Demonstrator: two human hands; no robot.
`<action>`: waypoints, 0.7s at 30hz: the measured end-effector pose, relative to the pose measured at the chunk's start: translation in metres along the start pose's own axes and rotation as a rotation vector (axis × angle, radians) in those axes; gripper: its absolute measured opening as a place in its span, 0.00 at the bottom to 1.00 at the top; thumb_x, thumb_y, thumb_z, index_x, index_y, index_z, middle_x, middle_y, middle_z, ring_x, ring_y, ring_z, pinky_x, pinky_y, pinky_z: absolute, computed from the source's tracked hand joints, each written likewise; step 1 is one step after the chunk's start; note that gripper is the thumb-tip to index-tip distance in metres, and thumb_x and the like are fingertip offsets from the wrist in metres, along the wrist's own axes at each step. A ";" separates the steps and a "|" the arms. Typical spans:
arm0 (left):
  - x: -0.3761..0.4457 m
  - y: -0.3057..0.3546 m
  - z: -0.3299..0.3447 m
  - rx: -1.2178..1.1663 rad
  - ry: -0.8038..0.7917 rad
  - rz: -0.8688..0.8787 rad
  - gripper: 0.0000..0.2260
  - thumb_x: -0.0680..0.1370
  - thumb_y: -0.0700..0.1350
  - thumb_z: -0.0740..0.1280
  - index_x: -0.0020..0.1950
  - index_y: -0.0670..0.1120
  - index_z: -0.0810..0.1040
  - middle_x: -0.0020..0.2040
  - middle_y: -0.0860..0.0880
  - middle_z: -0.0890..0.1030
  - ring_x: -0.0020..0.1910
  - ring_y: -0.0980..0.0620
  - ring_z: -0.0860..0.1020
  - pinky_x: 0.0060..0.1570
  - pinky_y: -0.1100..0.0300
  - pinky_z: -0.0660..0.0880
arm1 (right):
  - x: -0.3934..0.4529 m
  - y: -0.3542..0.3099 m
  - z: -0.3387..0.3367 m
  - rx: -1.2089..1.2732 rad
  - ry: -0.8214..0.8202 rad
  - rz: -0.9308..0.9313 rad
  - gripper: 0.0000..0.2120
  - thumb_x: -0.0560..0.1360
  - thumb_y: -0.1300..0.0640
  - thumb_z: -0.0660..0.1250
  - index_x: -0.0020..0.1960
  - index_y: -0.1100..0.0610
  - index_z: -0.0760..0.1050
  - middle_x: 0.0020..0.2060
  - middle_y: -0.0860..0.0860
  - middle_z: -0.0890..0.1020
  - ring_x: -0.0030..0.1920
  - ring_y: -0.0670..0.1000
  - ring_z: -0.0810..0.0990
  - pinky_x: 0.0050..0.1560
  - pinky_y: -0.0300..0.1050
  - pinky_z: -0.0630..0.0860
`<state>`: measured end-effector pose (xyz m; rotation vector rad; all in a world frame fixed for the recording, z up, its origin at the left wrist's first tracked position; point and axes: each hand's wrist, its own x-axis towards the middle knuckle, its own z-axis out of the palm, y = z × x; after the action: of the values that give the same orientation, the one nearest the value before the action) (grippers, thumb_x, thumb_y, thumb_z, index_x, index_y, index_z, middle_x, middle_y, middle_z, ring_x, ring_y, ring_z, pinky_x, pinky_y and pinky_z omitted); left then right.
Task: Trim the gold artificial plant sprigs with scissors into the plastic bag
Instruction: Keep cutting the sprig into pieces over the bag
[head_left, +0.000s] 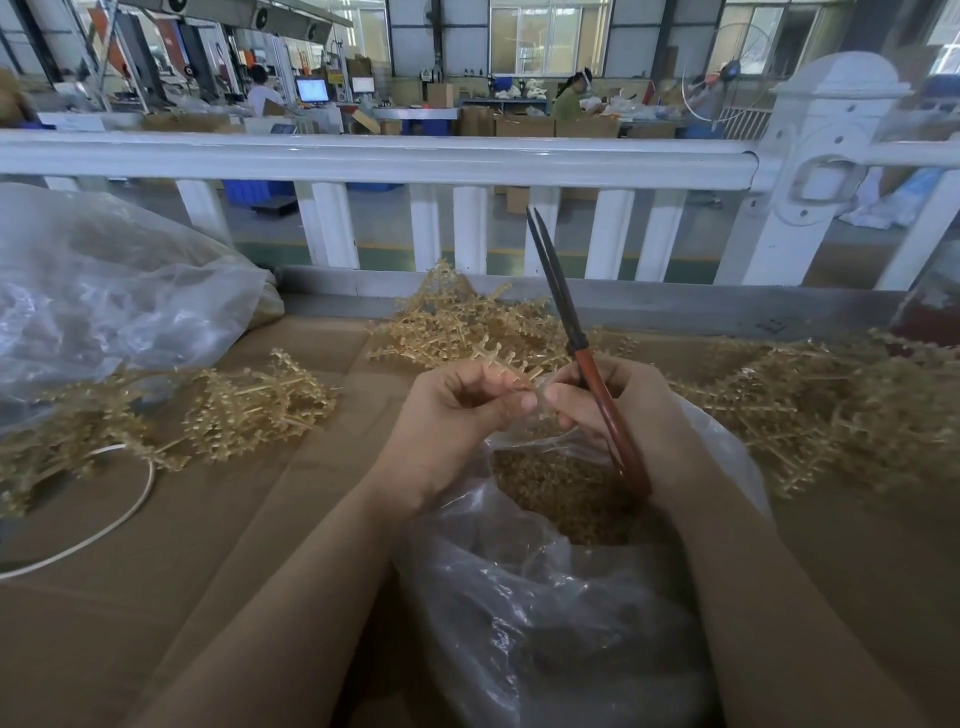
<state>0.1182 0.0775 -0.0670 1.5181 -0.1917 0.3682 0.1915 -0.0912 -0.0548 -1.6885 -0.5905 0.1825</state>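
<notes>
Clear plastic, far left: a big filmy sack (104, 291) lies slumped on the brown cardboard tabletop (322, 467), partly filled, its contents too blurred to name.
White cord: one thin loop (109, 514) lies near the left edge.
Left pile: a loose heap of gold sprigs (228, 405) on the cardboard; the stems are too tangled to count.
Back pile: a second heap (457, 322) just beyond the hands.
Left hand: the left hand (457, 415) pinches one small gold sprig (498, 361) between thumb and curled fingers, just above the bag mouth.
Scissors: one pair of scissors (558, 306), dark blades nearly together and pointing up and away, reddish handles.
Right hand: the right hand (618, 410) is curled round the scissor handles, its thumb meeting the same sprig.
Plastic bag: one open plastic bag (519, 597) under both hands, with a mass of gold trimmings (556, 493) already inside.
Right pile: a third heap (810, 415), the widest.
Handling: the sprigs look light, stiff and springy, with knobbly side branches that probably snag on each other; best pinched on the bare main stem close to the cut, so the offcuts drop straight into the bag.
Tally: three loose heaps, two bags, one pair of scissors, one sprig in hand.
</notes>
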 end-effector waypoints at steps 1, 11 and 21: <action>0.000 0.001 0.001 0.014 -0.004 0.040 0.08 0.73 0.36 0.72 0.39 0.49 0.84 0.37 0.51 0.85 0.38 0.57 0.82 0.42 0.66 0.77 | 0.000 0.001 0.000 -0.008 0.001 -0.004 0.03 0.75 0.58 0.75 0.43 0.52 0.84 0.31 0.49 0.84 0.31 0.43 0.83 0.36 0.30 0.76; -0.003 0.000 -0.006 1.084 0.325 0.765 0.05 0.73 0.35 0.75 0.38 0.41 0.83 0.38 0.47 0.82 0.32 0.48 0.79 0.29 0.54 0.77 | -0.006 -0.008 -0.001 0.120 -0.067 -0.002 0.15 0.69 0.41 0.72 0.35 0.53 0.80 0.29 0.51 0.80 0.26 0.47 0.71 0.28 0.35 0.69; -0.002 0.001 0.000 1.117 0.355 0.920 0.10 0.76 0.36 0.73 0.35 0.39 0.80 0.37 0.45 0.81 0.32 0.47 0.80 0.28 0.53 0.77 | -0.002 -0.008 0.002 0.089 -0.155 0.102 0.07 0.65 0.49 0.78 0.40 0.51 0.85 0.38 0.55 0.87 0.37 0.56 0.80 0.41 0.47 0.75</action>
<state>0.1158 0.0774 -0.0664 2.3364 -0.4427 1.6740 0.1871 -0.0894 -0.0483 -1.6281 -0.6022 0.4104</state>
